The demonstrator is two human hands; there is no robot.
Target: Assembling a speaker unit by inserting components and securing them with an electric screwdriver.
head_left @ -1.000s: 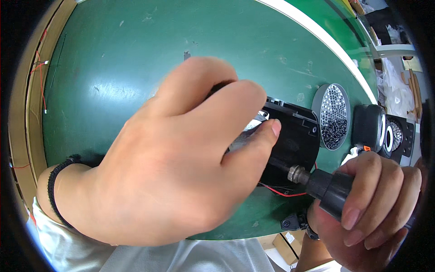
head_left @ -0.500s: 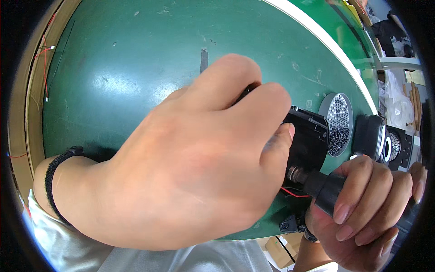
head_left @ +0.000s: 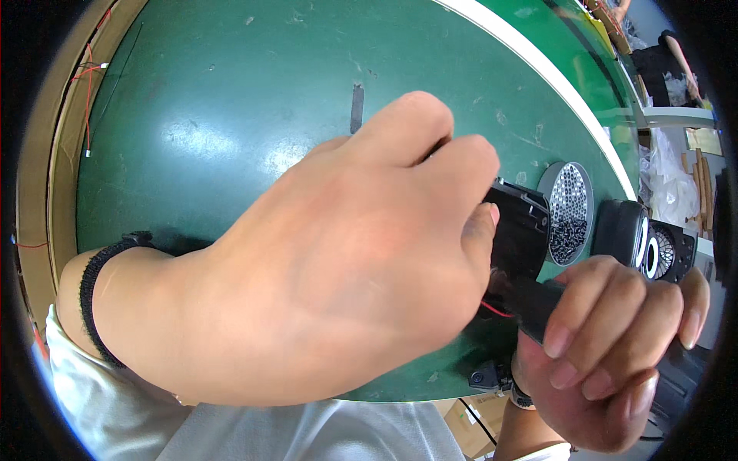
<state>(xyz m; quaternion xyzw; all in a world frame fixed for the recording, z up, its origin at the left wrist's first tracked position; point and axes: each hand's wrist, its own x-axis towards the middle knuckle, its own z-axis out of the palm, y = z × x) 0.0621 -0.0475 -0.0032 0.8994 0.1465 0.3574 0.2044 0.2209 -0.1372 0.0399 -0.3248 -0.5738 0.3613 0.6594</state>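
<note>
My left hand (head_left: 361,238) fills the middle of the view, its back toward me. Its fingers are curled around a black plastic housing (head_left: 519,238), and most of what they grip is hidden beneath the hand. From the right, my right hand (head_left: 607,346) wraps around a black power screwdriver (head_left: 534,307). The tool's front end points left at the lower part of the housing; whether its tip touches a screw cannot be made out. A short red wire (head_left: 496,309) shows below the housing, beside the tool.
A round grey dish (head_left: 588,192) holds many small dark screws. Right of it stand a glossy black part (head_left: 619,229) and a black square piece with a round grille (head_left: 667,250). Cardboard edging (head_left: 65,154) with thin red wires borders the green table. Another person (head_left: 665,69) is far right.
The screwdriver and my right hand have shifted slightly left, and the tool's metal front end is now harder to see. My left hand keeps its grip on the housing.
</note>
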